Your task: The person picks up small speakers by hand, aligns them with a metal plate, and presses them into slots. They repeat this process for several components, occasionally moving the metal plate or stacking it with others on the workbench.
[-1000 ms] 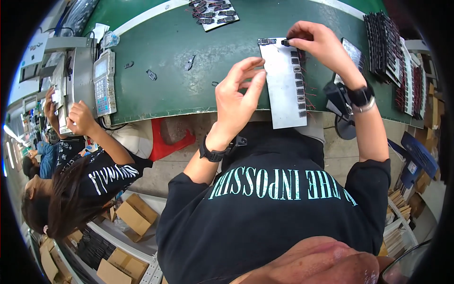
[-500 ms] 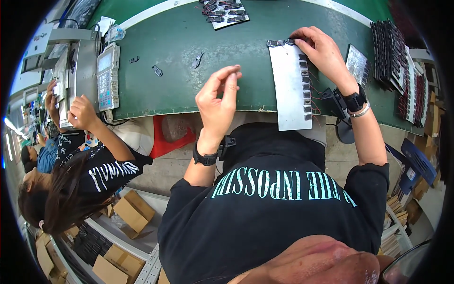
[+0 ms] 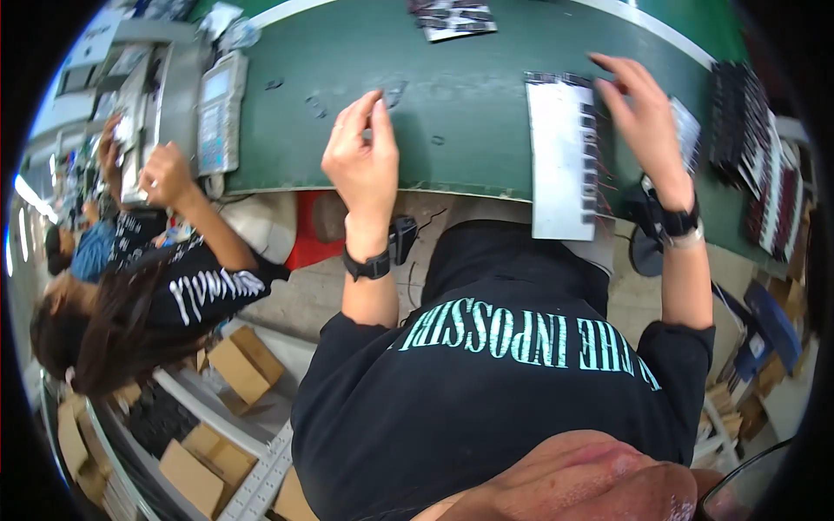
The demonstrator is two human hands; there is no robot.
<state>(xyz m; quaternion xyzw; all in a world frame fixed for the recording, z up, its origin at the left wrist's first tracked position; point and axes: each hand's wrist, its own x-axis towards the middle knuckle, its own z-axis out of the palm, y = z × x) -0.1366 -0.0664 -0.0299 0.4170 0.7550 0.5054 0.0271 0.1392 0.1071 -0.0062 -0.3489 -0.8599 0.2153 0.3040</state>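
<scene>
My left hand [image 3: 360, 161] is over the table with thumb and fingertips drawn together in a pinch; anything between them is too small or blurred to make out. Right by its fingertips lies a small black part [image 3: 397, 92]. My right hand [image 3: 643, 122] is open, thumb and forefinger apart, beside the upper right corner of a white rectangular board [image 3: 560, 161]. That board overhangs the table's near edge. Small black rectangular parts [image 3: 588, 156] with thin red wires line its right side, and more black parts [image 3: 556, 78] run along its top edge.
Small black parts [image 3: 315, 107] lie loose on the green table [image 3: 469, 104]. A filled board [image 3: 456, 19] is at the far edge; stacked boards [image 3: 738, 122] stand at right. Left are a keypad device [image 3: 221, 113] and a co-worker's hand [image 3: 167, 174]. A blue fan [image 3: 769, 330] is at lower right.
My right hand has come off the board's top corner and its fingers have spread. My left hand has moved left and away, toward a loose black part. The whole view has shifted slightly.
</scene>
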